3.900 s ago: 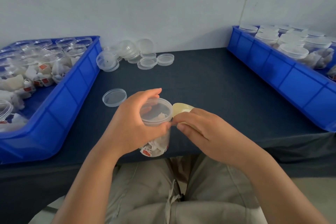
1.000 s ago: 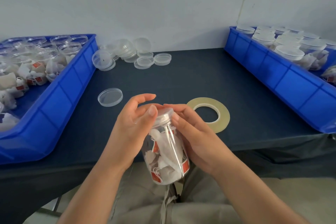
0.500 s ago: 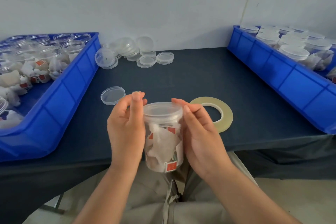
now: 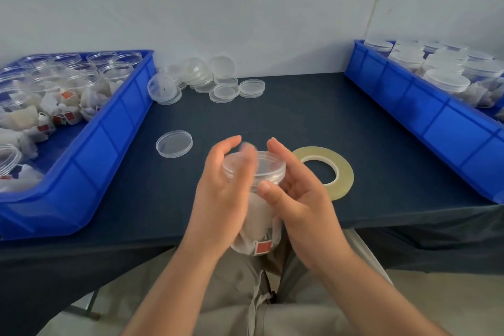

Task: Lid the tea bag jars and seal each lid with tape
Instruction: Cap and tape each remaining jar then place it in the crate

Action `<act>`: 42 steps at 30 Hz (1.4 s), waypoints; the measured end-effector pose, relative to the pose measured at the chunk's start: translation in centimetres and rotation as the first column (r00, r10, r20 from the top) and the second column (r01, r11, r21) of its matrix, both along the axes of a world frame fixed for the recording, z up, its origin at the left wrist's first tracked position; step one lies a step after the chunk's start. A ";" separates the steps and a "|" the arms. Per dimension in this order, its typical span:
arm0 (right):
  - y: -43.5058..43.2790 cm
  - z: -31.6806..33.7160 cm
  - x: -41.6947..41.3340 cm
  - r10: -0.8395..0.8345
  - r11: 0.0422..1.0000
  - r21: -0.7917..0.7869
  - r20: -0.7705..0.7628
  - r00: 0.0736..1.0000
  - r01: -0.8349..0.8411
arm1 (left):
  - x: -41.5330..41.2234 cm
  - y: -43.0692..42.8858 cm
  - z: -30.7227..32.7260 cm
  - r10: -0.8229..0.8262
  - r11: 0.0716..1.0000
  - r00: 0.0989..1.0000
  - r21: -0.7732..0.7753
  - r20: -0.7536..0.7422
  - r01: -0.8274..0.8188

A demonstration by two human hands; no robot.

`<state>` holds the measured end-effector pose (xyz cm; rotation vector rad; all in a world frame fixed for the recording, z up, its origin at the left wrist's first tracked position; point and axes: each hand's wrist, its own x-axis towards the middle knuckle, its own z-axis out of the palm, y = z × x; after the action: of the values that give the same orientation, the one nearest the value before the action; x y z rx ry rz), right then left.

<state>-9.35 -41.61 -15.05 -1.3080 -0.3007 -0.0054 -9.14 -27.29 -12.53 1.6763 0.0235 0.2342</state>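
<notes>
At the table's near edge, over the lap: both hands are holding one clear plastic jar (image 4: 259,229) upright between them, its base hanging below the tabletop line. The jar is cylindrical and smooth-walled, showing crumpled white tea bags and a red tag near the bottom. A round translucent lid (image 4: 266,166) is sitting on its mouth; whether tape is running round the rim cannot be told.

The left hand (image 4: 221,199) is cupping the jar's left side, fingers rising past the lid, thumb motion-blurred across the lid's top. The right hand (image 4: 300,199) is gripping the right side, thumb pressing the wall just under the lid, fingers curling behind the rim.

A flat yellowish tape roll (image 4: 345,172), ring-shaped, is lying on the dark cloth-covered table (image 4: 300,112) just beyond the right hand. One loose lid (image 4: 174,144) is lying apart to the left. Ribbed blue plastic bins are flanking: the left bin (image 4: 95,161) is holding open jars, the right bin (image 4: 436,128) lidded ones. More lids (image 4: 223,90) are piling by the wall.
</notes>
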 end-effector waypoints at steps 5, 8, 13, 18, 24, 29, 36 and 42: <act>-0.3 -0.3 0.4 0.026 0.999 -0.044 0.010 1.000 -0.025 | 0.2 1.7 0.1 -0.112 0.977 0.992 0.188 0.060 0.100; -0.4 -0.6 0.6 0.070 0.997 -0.039 0.007 0.998 -0.070 | 0.4 1.7 0.2 -0.084 0.981 0.996 0.177 0.039 0.076; -1.2 -1.3 1.1 0.100 0.989 -0.111 0.046 0.994 -0.094 | 0.3 2.5 0.1 -0.141 0.980 0.990 0.136 -0.018 0.142; -0.9 -1.4 1.1 0.050 0.982 -0.185 0.072 0.996 -0.035 | 0.3 3.8 -0.4 -0.200 0.959 0.979 0.197 -0.031 0.202; -1.2 -0.8 1.0 0.071 0.963 -0.265 0.096 0.993 -0.044 | 0.2 5.1 -0.6 -0.355 0.897 0.934 0.270 -0.033 0.351; -2.9 0.2 1.7 0.177 0.926 -0.347 0.058 0.983 -0.147 | 0.1 5.2 -0.9 -0.434 0.866 0.901 0.267 -0.017 0.422; -3.9 1.5 1.2 0.189 0.818 -0.569 0.137 0.972 -0.079 | -0.2 3.2 -2.0 -0.325 0.925 0.940 0.240 0.099 0.295; -7.6 6.0 3.0 -0.242 0.776 -0.541 0.220 0.945 0.325 | 2.1 5.0 -3.0 -0.021 0.998 0.991 0.058 0.135 0.013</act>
<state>-6.37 -49.22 -9.05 -1.9556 -0.2240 -0.2867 -7.09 -22.27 -15.52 1.7129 -0.1001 0.3385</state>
